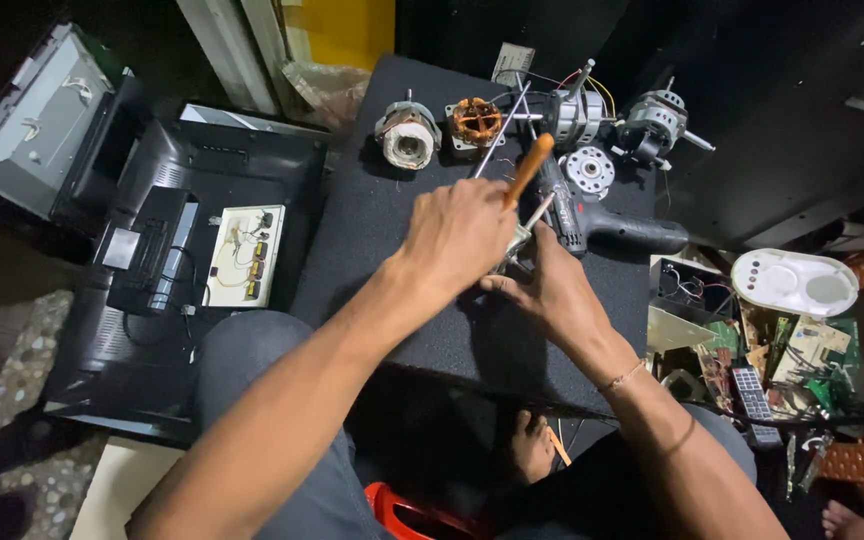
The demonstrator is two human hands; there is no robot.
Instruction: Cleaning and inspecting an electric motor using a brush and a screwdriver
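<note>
Orange-handled screwdriver clamped in left hand; small metal part pinched steady by right hand over black mat for tip access.

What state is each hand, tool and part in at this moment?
Left hand: gripping the screwdriver.
Screwdriver: orange handle up, tilted.
Right hand: holding a small metal part.
Drill: lying on the mat.
Flat screen: back open, circuit board exposed.
</note>
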